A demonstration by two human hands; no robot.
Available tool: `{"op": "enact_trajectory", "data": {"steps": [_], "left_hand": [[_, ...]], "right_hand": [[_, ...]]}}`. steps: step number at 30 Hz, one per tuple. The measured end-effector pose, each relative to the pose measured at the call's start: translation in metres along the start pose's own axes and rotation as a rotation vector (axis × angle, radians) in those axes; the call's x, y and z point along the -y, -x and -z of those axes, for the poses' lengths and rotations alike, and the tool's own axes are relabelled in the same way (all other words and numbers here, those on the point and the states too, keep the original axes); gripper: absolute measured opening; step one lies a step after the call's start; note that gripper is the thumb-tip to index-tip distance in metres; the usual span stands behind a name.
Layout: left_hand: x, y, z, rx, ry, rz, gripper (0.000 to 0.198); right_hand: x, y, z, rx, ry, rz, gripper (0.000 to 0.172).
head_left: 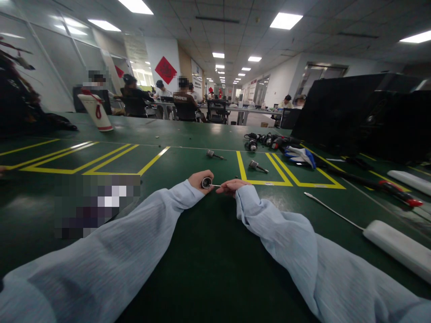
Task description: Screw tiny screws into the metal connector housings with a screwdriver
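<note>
My left hand (198, 180) is wrapped round a short, dark cylindrical part (206, 182) with a silvery rim, its open end turned toward me. A thin metal rod (216, 185) runs from my right hand (231, 187) to the mouth of that part; whether its tip touches the inside cannot be made out. The fingers of my right hand are closed on the rod's other end, which they hide. Just beyond my hands lie two small metal parts with thin shafts, one part (211, 154) outside the taped boxes and another part (255, 165) within one.
Yellow tape (269, 183) marks boxes on the green table (188, 278). At right are dark tools (268, 140), a blue-white glove (301, 156), a red-and-black handle (399, 194) and a white block with a cable (397, 249). A white cup (96, 112) stands far left; people sit beyond.
</note>
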State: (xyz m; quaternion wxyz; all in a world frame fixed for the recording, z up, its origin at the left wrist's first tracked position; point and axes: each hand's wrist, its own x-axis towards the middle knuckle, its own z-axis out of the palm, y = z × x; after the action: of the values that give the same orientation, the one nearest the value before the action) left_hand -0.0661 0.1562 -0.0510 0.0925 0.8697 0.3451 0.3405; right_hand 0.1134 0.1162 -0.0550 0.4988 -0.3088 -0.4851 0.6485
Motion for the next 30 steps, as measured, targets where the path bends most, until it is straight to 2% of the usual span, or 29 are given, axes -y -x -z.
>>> {"op": "enact_trajectory", "data": {"steps": [9, 15, 24, 30], "left_hand": [[-0.001, 0.001, -0.002, -0.016, -0.017, 0.036, 0.017], [-0.002, 0.000, -0.002, -0.028, -0.010, 0.052, 0.019], [-0.009, 0.001, 0.001, -0.011, 0.047, 0.060, 0.022], [-0.011, 0.000, 0.003, 0.073, 0.118, 0.039, 0.024]], "right_hand": [[0.003, 0.009, -0.009, -0.061, 0.163, 0.153, 0.009], [0.002, 0.010, -0.011, -0.094, 0.187, 0.187, 0.008], [0.002, 0.009, -0.011, -0.092, 0.182, 0.192, 0.009], [0.004, 0.004, 0.001, -0.037, 0.058, 0.092, 0.008]]}}
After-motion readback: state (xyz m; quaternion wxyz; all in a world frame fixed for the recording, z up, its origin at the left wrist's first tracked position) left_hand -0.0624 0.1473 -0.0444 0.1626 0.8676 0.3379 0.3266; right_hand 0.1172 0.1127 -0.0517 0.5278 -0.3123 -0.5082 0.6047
